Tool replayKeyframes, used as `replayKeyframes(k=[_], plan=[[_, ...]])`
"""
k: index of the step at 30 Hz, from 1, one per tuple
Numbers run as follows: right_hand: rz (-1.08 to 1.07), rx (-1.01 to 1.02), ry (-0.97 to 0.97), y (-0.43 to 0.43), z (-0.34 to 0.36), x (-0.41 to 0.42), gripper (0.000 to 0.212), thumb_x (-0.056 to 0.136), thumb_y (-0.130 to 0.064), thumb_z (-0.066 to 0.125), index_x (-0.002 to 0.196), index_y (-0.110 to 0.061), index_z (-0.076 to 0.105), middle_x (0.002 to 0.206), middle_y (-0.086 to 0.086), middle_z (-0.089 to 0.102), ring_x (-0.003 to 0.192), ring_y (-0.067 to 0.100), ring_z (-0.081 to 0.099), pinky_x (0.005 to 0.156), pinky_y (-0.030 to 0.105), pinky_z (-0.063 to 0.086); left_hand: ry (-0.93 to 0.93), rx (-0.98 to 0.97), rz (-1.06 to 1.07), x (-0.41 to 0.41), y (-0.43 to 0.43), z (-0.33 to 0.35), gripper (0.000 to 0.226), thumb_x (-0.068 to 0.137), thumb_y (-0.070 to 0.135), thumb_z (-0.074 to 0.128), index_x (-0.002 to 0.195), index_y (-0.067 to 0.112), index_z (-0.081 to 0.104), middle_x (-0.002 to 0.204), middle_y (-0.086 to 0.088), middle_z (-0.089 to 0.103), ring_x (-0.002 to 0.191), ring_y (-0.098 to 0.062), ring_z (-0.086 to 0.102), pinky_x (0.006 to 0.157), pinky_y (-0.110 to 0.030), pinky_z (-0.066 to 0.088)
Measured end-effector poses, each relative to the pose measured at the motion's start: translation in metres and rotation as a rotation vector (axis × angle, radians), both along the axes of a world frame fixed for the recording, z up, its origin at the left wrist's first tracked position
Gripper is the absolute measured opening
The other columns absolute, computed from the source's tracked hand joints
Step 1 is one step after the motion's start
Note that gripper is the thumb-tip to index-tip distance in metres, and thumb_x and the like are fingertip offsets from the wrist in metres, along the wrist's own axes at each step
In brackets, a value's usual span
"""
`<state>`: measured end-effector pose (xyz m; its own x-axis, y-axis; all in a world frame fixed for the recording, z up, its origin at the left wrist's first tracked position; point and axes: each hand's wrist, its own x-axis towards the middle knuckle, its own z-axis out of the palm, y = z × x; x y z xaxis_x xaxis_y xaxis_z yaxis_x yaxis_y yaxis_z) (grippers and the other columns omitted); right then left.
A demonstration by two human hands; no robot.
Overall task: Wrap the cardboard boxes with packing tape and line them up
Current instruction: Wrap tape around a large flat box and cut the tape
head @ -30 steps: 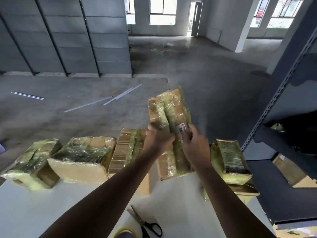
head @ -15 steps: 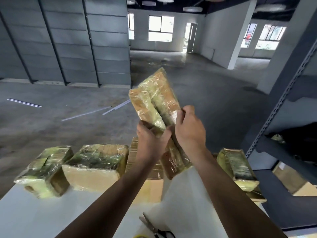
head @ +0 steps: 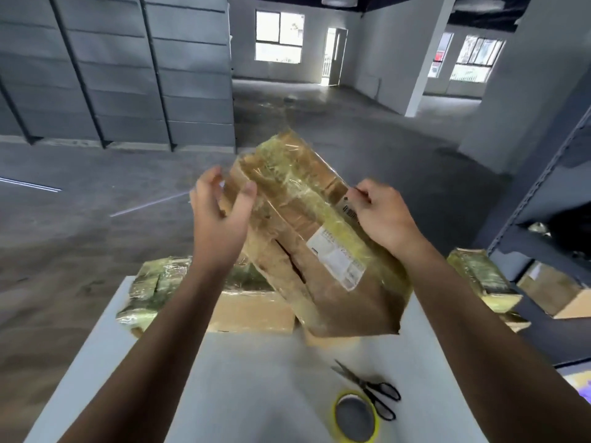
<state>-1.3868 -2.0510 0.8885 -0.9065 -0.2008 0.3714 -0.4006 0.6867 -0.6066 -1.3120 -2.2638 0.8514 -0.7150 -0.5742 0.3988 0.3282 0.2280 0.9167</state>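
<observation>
Yellowish, glossy tape already covers much of the cardboard box (head: 307, 238), which is held tilted in the air above the far half of the white table (head: 256, 378), its top corner leaning toward 11 o'clock. The right hand (head: 383, 219) clamps the box's right edge at about 2 o'clock, fingers curled shut on it next to a printed barcode. The left hand (head: 220, 212) sits at 10 o'clock on the opposite edge with fingers spread and loose, the thumb just touching the side; it looks more like a steadying touch than a real hold.

That is the main risk, as I judge it: with one firm grip on slick tape, the box could twist or slip and drop onto the wrapped boxes (head: 160, 282) lined up beneath it at 8 o'clock, knocking the row askew. A dark slit runs down the box's front near the white shipping label (head: 335, 260), so squeezing harder might split the seam further.

The tape roll (head: 356, 417) and scissors (head: 374, 394) lie at 5 o'clock near the table's front edge, where a forearm swing could sweep them off.
</observation>
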Motion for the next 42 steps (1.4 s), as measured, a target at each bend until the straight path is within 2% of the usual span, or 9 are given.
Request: replayKeyframes(k=[3, 7, 12, 18, 23, 31, 33, 37, 42], plan=[[0.089, 0.115, -0.045, -0.011, -0.002, 0.012, 0.021, 0.100, -0.031, 0.047, 0.083, -0.024, 0.056, 0.076, -0.012, 0.055, 0.068, 0.002, 0.052, 0.056, 0.013, 0.037, 0.038, 0.076, -0.024, 0.019, -0.026, -0.007, 0.039, 0.078, 0.052, 0.059, 0.111, 0.033, 0.058, 0.119, 0.004, 0.059, 0.108, -0.005, 0.057, 0.090, -0.024, 0.046], [0.210, 0.276, -0.132, -0.025, -0.017, 0.029, 0.025, 0.100, -0.033, 0.046, 0.075, -0.032, 0.051, 0.077, -0.010, 0.059, 0.068, 0.007, 0.056, 0.058, 0.025, 0.042, -0.068, 0.025, -0.072, 0.046, -0.045, -0.033, 0.011, 0.085, 0.031, 0.066, 0.094, 0.025, 0.069, 0.084, 0.013, 0.071, 0.082, -0.001, 0.066, 0.072, -0.020, 0.049], [0.307, 0.409, -0.181, -0.048, -0.059, 0.037, 0.021, 0.099, -0.032, 0.048, 0.083, -0.024, 0.058, 0.071, -0.008, 0.058, 0.056, 0.002, 0.049, 0.052, 0.023, 0.032, -0.303, -0.181, -0.046, 0.074, -0.060, -0.072, 0.025, 0.086, 0.015, 0.068, 0.110, 0.013, 0.063, 0.103, 0.001, 0.068, 0.097, -0.016, 0.065, 0.080, -0.039, 0.055], [0.444, 0.469, -0.296, -0.079, -0.110, 0.036, 0.018, 0.100, -0.029, 0.047, 0.086, -0.024, 0.058, 0.074, 0.001, 0.063, 0.059, 0.020, 0.058, 0.053, 0.033, 0.044, -0.203, -0.931, 0.145, 0.100, -0.056, -0.101, 0.037, 0.076, -0.002, 0.064, 0.112, 0.006, 0.065, 0.114, -0.016, 0.059, 0.100, -0.038, 0.052, 0.080, -0.045, 0.048], [0.607, 0.495, -0.368, -0.095, -0.152, 0.029, 0.016, 0.099, -0.026, 0.050, 0.084, -0.024, 0.056, 0.079, -0.001, 0.062, 0.064, 0.022, 0.060, 0.054, 0.036, 0.043, -0.367, -1.110, -0.302, 0.098, -0.028, -0.133, 0.022, 0.089, 0.029, 0.058, 0.107, 0.019, 0.065, 0.108, 0.000, 0.064, 0.106, -0.019, 0.053, 0.085, -0.038, 0.047], [0.599, 0.424, -0.354, -0.088, -0.196, 0.016, 0.017, 0.100, -0.034, 0.046, 0.094, -0.024, 0.060, 0.091, -0.004, 0.065, 0.081, 0.019, 0.063, 0.062, 0.034, 0.044, -0.699, -1.100, -0.504, 0.067, -0.020, -0.158, 0.064, 0.078, 0.059, 0.064, 0.128, 0.020, 0.053, 0.137, 0.000, 0.048, 0.127, -0.016, 0.032, 0.100, -0.043, 0.036], [0.630, 0.411, -0.237, -0.086, -0.199, 0.014, 0.015, 0.097, -0.030, 0.053, 0.107, -0.023, 0.062, 0.102, -0.003, 0.065, 0.090, 0.017, 0.062, 0.066, 0.030, 0.041, -0.753, -1.128, -0.531, 0.057, -0.019, -0.153, 0.066, 0.074, 0.060, 0.068, 0.124, 0.019, 0.055, 0.142, 0.000, 0.045, 0.129, -0.019, 0.031, 0.098, -0.040, 0.036], [0.758, 0.573, -0.128, -0.069, -0.200, 0.010, 0.049, 0.092, -0.022, 0.061, 0.139, -0.030, 0.047, 0.123, 0.001, 0.051, 0.102, 0.018, 0.054, 0.073, 0.028, 0.041, -0.748, -1.170, -0.493, 0.054, -0.013, -0.149, 0.059, 0.072, 0.056, 0.071, 0.115, 0.018, 0.060, 0.128, 0.001, 0.051, 0.120, -0.017, 0.036, 0.084, -0.031, 0.034], [0.884, 0.793, -0.142, -0.064, -0.198, 0.002, 0.070, 0.094, -0.034, 0.055, 0.152, -0.038, 0.015, 0.140, -0.004, 0.040, 0.112, 0.020, 0.052, 0.065, 0.027, 0.035, -0.682, -1.295, -0.309, 0.071, 0.001, -0.151, 0.069, 0.069, 0.054, 0.074, 0.121, 0.010, 0.059, 0.128, -0.004, 0.054, 0.122, -0.024, 0.041, 0.096, -0.041, 0.040]])
